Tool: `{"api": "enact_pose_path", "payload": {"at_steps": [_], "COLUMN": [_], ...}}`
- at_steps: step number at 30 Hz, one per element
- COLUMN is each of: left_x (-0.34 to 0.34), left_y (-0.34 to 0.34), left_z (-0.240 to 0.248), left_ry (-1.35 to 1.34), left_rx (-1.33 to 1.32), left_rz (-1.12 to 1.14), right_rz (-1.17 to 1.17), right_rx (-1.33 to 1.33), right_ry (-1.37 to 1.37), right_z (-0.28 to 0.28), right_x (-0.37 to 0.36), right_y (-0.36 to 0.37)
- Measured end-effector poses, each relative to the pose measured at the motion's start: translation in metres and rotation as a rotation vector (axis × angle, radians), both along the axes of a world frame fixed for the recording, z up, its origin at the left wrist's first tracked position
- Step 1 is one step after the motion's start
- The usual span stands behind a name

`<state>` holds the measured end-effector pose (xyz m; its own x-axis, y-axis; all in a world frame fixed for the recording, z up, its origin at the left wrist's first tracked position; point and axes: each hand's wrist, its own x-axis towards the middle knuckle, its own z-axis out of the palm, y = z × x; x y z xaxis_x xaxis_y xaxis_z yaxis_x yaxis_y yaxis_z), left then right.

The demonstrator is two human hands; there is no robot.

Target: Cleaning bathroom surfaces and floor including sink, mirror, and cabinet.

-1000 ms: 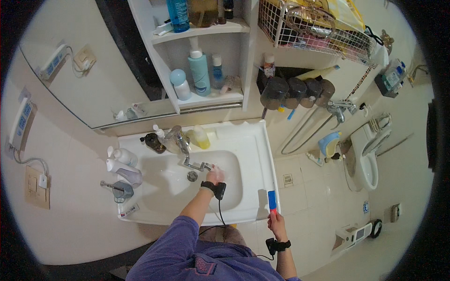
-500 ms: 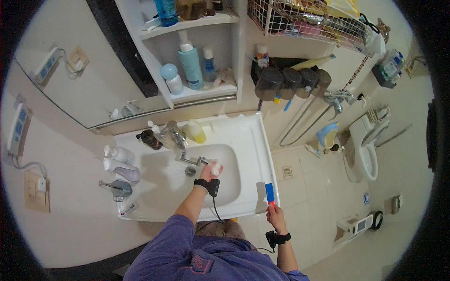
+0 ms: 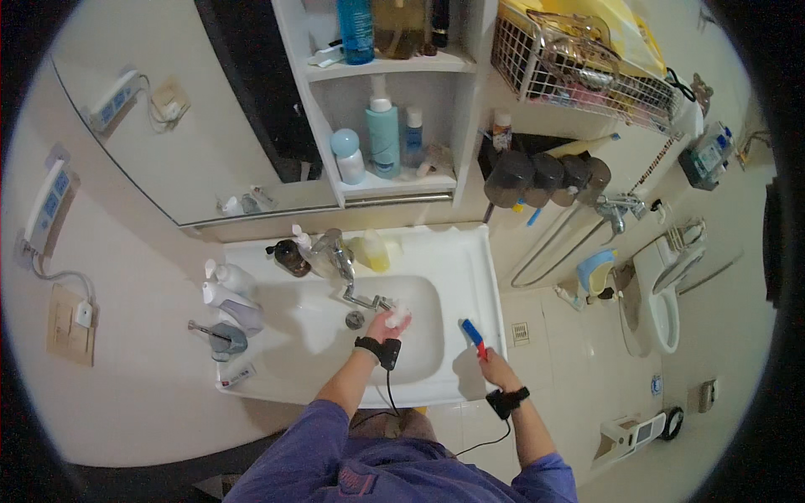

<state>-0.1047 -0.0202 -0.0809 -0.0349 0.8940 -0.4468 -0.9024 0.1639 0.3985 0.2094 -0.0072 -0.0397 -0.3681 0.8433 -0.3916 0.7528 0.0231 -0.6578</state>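
Note:
My left hand (image 3: 384,329) is in the washbasin (image 3: 293,335), close under the end of the chrome swivel tap (image 3: 348,281). Its fingers curl around a small white lump (image 3: 397,315); whether that is foam, soap or cloth I cannot tell. Over the right rim of the basin counter, my right hand (image 3: 497,369) grips the red handle of a narrow blue-and-red tool (image 3: 473,334). The blue end points away and to the left, and its exact kind does not show. Black bands with cables sit around both wrists.
Pump bottles (image 3: 231,293) and a grey cup (image 3: 226,339) line the basin's left side. Behind the tap stand a dark bottle (image 3: 289,258) and a yellow one (image 3: 376,251). A shelf (image 3: 402,180) and dark cups (image 3: 545,176) hang above. At right stands a toilet (image 3: 665,323).
My right hand has brought the blue-and-red tool inward and left, over the counter's edge, tilting it leftward. My left hand stays by the tap with the white lump. The whole view has shifted slightly.

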Motion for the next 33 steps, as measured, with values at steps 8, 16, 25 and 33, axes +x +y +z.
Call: {"api": "enact_pose_path", "payload": {"at_steps": [8,16,25,33], "left_x": [-0.011,-0.016,-0.031,-0.111], "left_y": [-0.001,-0.004,-0.023,-0.103], "left_z": [-0.020,-0.004,-0.013,0.065], "left_ry": [-0.261,-0.269,-0.298,0.399], "left_rx": [-0.099,-0.089,0.128,-0.010], "left_rz": [-0.015,-0.124,-0.360,-0.405], "right_rz": [0.058,0.143,-0.270,-0.705], "right_rx": [0.286,0.683,-1.017,-1.285], "right_ry": [-0.025,-0.067,0.961,1.209], "right_z": [-0.011,0.027,-0.098,-0.043], "right_x": [-0.063,-0.137,-0.209,-0.254], "right_y": [0.105,0.067,0.061,0.044]}}
